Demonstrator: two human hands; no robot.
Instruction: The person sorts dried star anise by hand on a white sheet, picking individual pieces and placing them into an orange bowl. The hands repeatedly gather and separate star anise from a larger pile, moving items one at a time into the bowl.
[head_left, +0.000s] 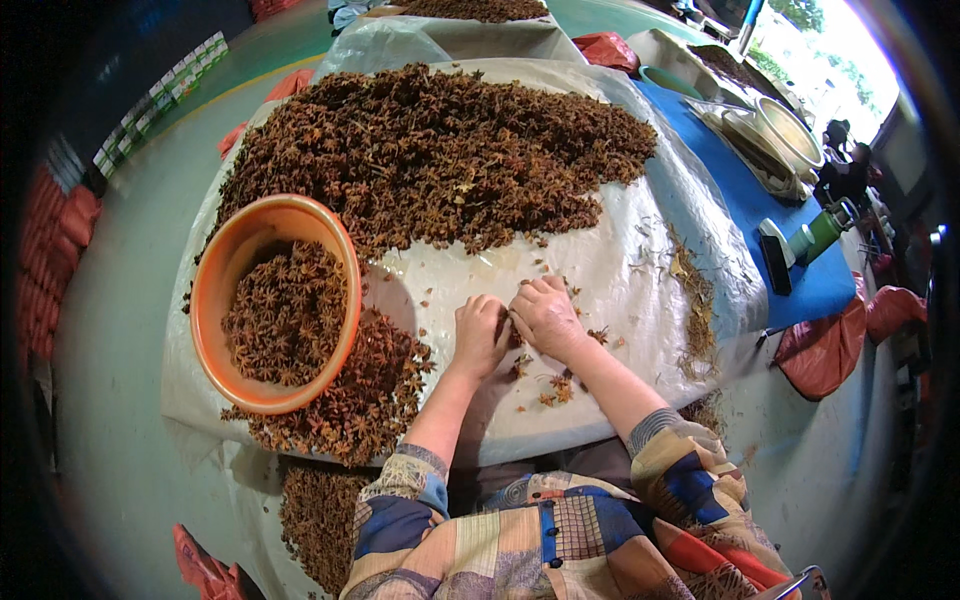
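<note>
My left hand (481, 334) and my right hand (549, 317) meet over the pale plastic sheet (457, 264), fingers curled inward and nearly touching. Something dark shows between and below them, but my fingers hide whether either hand grips it. Loose star anise pods (556, 390) and broken bits lie on the sheet just below and beside my right hand. Beyond my hands spreads a large heap of brown star anise (442, 150). To the left, a tilted orange plastic basin (199, 315) holds more star anise (289, 322), with a smaller reddish pile (375, 375) against its near side.
Stems and debris (694, 300) line the sheet's right side. On a blue surface (810, 296) are a green bottle (825, 234), a dark phone-like object (775, 265) and a metal basin (787, 131). Red sacks (821, 352) lie lower right. People (847, 169) are at far right.
</note>
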